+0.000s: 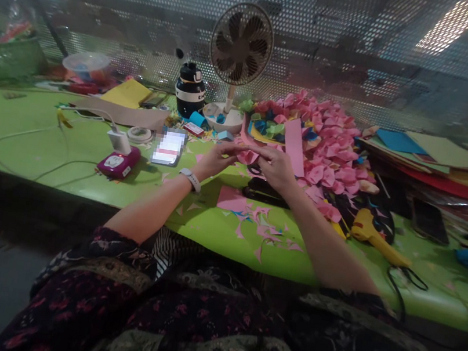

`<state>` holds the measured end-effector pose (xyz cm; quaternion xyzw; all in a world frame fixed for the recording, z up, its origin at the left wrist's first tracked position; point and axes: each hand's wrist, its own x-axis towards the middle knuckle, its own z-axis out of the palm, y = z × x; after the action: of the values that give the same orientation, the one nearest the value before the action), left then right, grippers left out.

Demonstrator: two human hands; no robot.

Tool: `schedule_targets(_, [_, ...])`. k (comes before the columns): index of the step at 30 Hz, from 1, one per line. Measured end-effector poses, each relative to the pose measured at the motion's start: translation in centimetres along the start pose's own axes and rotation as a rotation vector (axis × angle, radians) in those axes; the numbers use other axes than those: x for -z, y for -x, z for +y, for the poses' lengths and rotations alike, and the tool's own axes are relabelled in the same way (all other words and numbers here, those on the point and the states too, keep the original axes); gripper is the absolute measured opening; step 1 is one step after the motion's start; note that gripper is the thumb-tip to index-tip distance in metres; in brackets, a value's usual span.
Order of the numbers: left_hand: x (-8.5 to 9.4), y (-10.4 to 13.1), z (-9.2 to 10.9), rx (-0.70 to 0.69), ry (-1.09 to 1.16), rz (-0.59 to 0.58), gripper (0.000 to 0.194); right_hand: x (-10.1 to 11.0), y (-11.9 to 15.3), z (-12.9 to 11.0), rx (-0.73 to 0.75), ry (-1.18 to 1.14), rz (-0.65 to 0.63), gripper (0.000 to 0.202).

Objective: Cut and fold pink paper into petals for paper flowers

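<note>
My left hand (217, 160) and my right hand (276, 170) meet above the green table, fingertips together. Between them they pinch a folded piece of pink paper (247, 157), partly hidden by the fingers. Below my right hand lies a black stapler (267, 192). A flat pink paper square (230, 199) and thin pink paper scraps (267, 230) are spread on the table in front of me. Just behind my hands rises a heap of folded pink paper pieces (329, 140), with a pink paper strip (294, 146) leaning at its near side.
A small fan (241, 44) and a black bottle (189, 95) stand at the back. To the left are a lit phone (168, 147) and a purple power adapter (119, 163) with cables. A yellow glue gun (378, 238), dark phone (429, 221) and paper stack (435, 150) occupy the right.
</note>
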<state>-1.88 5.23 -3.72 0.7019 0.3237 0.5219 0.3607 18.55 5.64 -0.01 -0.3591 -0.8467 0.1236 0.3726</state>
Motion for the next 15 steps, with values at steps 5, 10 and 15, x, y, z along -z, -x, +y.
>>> schedule_targets(5, [0.0,-0.3,-1.2,-0.204,-0.207,0.041,0.028,-0.2,-0.1,0.4,0.056,0.077,-0.020,0.046])
schedule_targets(10, [-0.1,-0.1,-1.1,-0.205,-0.229,0.020,0.025,-0.2,0.0,0.1,0.068,0.193,-0.009,0.041])
schedule_targets(15, [-0.2,0.3,0.1,-0.175,-0.383,-0.017,0.026,-0.5,0.2,-0.3,0.008,0.206,-0.021,0.038])
